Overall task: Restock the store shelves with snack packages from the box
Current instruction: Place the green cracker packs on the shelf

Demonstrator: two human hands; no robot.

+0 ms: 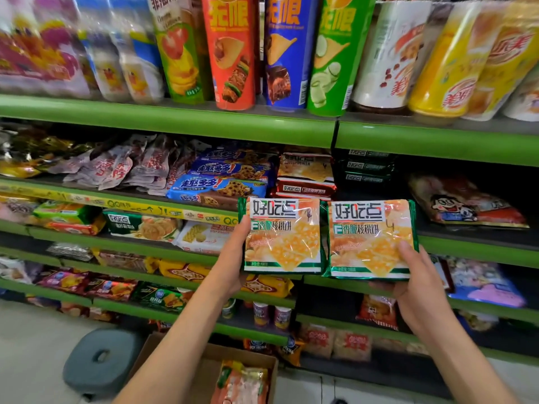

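Observation:
I hold two green-edged walnut biscuit packs side by side in front of the shelves. My left hand [233, 258] grips the left pack [283, 236] by its left edge. My right hand [420, 284] grips the right pack [372, 239] at its lower right corner. Both packs face me, level with the green shelf [466, 249] below the dark stack of similar packs [367, 167]. The cardboard box [210, 371] lies on the floor below my left forearm, with an orange snack package [242, 383] inside.
Tall chip canisters [233, 51] stand on the top shelf. Blue cookie packs [218, 185] and red-brown biscuit packs [306, 182] fill the second shelf behind the left pack. A cartoon-print bag [466, 202] lies to the right. A grey stool [102, 360] sits beside the box.

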